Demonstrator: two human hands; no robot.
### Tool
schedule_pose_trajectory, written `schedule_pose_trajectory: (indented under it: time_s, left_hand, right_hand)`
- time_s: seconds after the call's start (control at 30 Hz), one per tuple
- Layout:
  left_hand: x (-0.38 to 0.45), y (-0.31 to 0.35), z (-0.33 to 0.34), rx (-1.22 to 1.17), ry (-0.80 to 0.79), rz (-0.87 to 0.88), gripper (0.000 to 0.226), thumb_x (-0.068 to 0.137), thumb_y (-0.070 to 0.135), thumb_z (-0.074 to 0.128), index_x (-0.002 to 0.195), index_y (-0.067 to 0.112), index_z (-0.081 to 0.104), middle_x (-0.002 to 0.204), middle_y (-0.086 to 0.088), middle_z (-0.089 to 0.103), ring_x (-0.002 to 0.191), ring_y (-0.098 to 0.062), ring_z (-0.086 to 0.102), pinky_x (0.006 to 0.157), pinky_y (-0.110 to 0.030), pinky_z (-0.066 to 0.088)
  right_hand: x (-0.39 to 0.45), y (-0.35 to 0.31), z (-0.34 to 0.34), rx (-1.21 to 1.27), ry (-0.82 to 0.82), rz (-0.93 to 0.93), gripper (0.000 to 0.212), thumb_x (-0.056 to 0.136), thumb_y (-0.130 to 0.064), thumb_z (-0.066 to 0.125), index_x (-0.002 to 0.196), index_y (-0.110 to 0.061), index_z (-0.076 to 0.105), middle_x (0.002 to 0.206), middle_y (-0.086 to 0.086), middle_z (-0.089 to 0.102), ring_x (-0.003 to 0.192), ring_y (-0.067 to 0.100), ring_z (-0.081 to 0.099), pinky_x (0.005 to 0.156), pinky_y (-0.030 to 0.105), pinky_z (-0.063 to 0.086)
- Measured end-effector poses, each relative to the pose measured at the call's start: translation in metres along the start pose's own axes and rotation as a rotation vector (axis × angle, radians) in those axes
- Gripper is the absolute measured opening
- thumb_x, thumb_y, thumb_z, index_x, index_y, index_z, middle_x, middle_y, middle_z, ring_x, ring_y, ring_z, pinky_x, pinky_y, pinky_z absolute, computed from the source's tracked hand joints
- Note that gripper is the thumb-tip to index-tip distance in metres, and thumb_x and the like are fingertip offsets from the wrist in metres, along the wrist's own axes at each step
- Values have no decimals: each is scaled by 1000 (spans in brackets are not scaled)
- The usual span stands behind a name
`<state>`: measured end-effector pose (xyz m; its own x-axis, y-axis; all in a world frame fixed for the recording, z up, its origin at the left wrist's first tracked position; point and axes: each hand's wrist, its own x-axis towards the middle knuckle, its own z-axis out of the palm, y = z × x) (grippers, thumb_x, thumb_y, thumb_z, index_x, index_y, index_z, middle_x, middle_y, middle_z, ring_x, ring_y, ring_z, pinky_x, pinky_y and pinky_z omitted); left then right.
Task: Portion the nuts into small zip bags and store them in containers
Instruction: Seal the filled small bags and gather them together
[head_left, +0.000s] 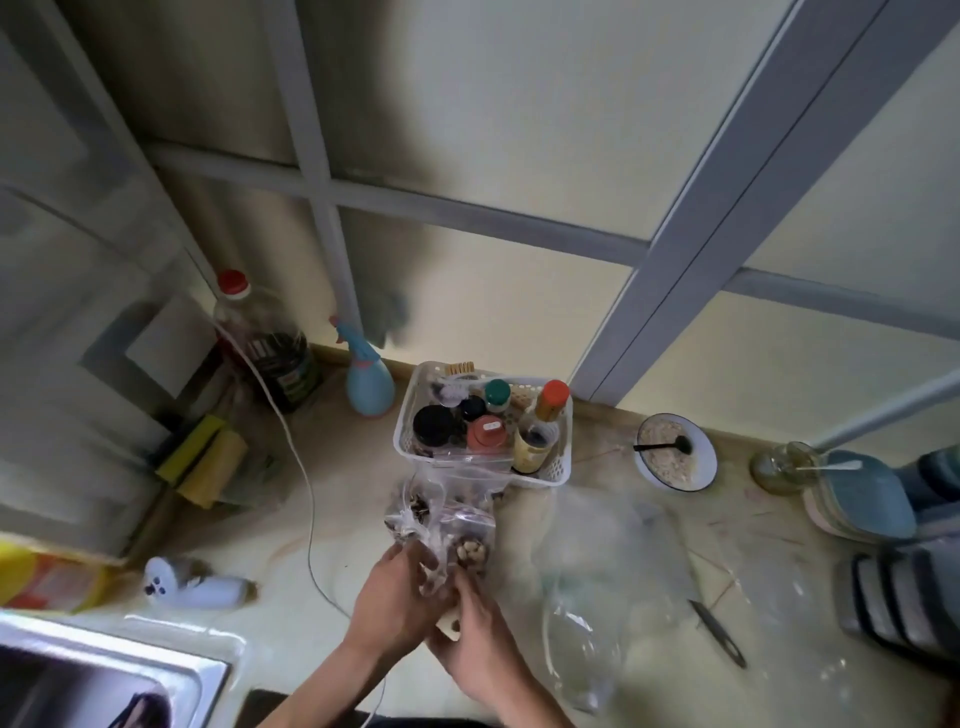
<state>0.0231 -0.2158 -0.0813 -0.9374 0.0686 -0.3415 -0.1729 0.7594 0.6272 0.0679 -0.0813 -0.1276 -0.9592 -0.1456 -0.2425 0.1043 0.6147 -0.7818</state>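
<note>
My left hand (392, 597) and my right hand (480, 639) meet at the counter's near edge and together grip a small clear zip bag of pale nuts (467, 551). Just behind it lie more clear bags with darker nuts (415, 512). A pale wooden piece (451, 626) shows between my two hands; what it is I cannot tell. Clear plastic containers (587, 623) lie to the right of my hands, blurred.
A white basket of jars and bottles (556, 470) stands behind the bags. A bowl with a black spoon (675, 460) sits right of it, a knife (719, 631) near right. A blue spray bottle (366, 382), oil bottle (265, 343), white cable (306, 499) and sink (119, 670) lie left.
</note>
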Motion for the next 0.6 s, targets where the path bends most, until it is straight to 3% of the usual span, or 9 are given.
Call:
schedule_pose_trajectory:
  time_s: [0.07,0.17,0.23,0.33,0.4,0.47,0.6]
  left_hand:
    - [-8,2,0,-109,-72,-27,21,80,40,71,89,26,58,81,4,63,69,-4,59,61,-18,45]
    - [-16,4,-10,-337,-193,-87,27,79,38,73,98,23,60,79,-1,66,63,-3,60,59,-16,46]
    - [-19,8,-19,-447,-253,-113,41,67,32,67,106,20,59,82,-2,62,63,2,57,64,-18,48]
    - [-20,7,-28,-452,-246,-21,68,45,40,57,110,21,57,91,-5,58,72,0,57,65,-21,47]
    - [-19,5,-31,-403,-269,69,64,47,38,57,110,28,60,92,-3,61,78,-5,60,66,-23,49]
    - [-17,10,-32,-359,-254,123,48,53,34,60,101,39,64,85,4,66,75,-7,62,64,-21,51]
    - [-10,30,-33,-318,-154,138,36,80,10,69,94,42,64,65,12,63,60,-2,56,64,-19,47]
  right_hand:
    - [1,3,4,26,43,-10,53,81,-33,65,133,-22,60,127,-5,66,115,6,62,95,23,50]
    - [5,2,-12,91,87,55,31,80,-32,64,111,-29,70,90,-10,72,83,-4,66,76,24,55]
    - [3,-1,-24,117,76,60,27,78,-37,67,103,-33,73,74,-15,67,70,-10,59,69,19,51]
    - [1,3,-35,156,93,55,21,75,-33,74,94,-42,74,76,-17,71,69,-9,62,69,17,52]
    - [1,7,-42,128,140,31,11,74,-32,76,82,-30,69,70,-23,64,64,-9,59,63,13,46]
    - [1,13,-53,111,163,26,22,71,-32,80,72,-22,60,69,-26,55,62,-12,53,58,11,40]
    - [0,19,-78,159,155,7,30,69,-32,85,66,-31,56,75,-17,52,69,-5,55,61,15,44]
